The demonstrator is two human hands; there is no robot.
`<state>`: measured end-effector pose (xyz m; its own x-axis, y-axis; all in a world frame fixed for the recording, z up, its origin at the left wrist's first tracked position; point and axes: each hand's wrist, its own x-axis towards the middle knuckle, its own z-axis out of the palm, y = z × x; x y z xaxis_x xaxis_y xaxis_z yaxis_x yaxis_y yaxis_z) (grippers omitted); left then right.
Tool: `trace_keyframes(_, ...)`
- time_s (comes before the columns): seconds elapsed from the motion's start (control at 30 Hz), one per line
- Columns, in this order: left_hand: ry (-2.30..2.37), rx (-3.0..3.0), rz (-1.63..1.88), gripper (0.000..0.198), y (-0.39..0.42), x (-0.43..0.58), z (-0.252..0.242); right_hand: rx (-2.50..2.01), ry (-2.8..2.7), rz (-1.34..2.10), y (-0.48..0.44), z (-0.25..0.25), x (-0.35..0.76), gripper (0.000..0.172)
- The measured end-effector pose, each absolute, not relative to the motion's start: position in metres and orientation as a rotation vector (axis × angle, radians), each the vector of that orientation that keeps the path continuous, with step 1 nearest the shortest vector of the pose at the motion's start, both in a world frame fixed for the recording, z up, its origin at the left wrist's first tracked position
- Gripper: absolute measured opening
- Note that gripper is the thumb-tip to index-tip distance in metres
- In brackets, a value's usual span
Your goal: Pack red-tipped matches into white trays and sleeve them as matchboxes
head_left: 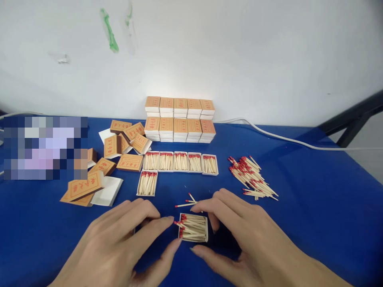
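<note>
A white matchbox tray [207, 230] filled with red-tipped matches [193, 226] lies crosswise between my hands, heads to the left. A few matches on top lie askew, and one head sticks out past the tray's left end. My left hand [119, 243] is at that end, thumb tip at the near corner and index fingertip close to the protruding head, the two apart. Around the right end, my right hand [242, 231] is open, its thumb below the tray and its index fingertip by a few loose matches [185, 204] just beyond it.
Several filled trays [181, 161] form a row, with another tray [147, 183] in front. Behind them stand stacked matchboxes [180, 126] by the wall. Matchbox sleeves [130, 162] are scattered left; a match pile [251, 177] lies right. A white cable [278, 135] crosses the blue table [314, 207].
</note>
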<state>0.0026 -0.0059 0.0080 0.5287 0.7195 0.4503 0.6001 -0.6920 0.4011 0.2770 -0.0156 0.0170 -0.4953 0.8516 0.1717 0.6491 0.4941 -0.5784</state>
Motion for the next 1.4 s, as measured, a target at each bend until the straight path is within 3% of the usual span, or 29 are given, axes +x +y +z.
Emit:
trace_keyframes(0.57, 1.03, 2.639, 0.999, 0.015, -0.004, 0.01, 0.007, -1.243, -2.369, 0.653, -0.015, 0.006, 0.276, 0.019)
trace_keyframes(0.97, 0.9, 2.81, 0.775, 0.027, -0.011, 0.004, 0.007, -1.255, -2.363, 0.638, -0.015, 0.007, 0.274, 0.025)
trace_keyframes(1.17, 0.848, 2.847, 0.732, 0.028, -0.006, 0.004, 0.013, -1.254, -2.365, 0.632, -0.016, 0.005, 0.275, 0.019)
trace_keyframes(1.3, 0.908, 2.857, 0.803, 0.024, -0.009, 0.0, 0.008, -1.242, -2.33, 0.632, -0.017, 0.011, 0.275, 0.033)
trace_keyframes(1.4, 0.958, 2.844, 0.827, 0.029, -0.01, -0.002, 0.004, -1.269, -2.234, 0.588, -0.016, 0.015, 0.274, 0.022)
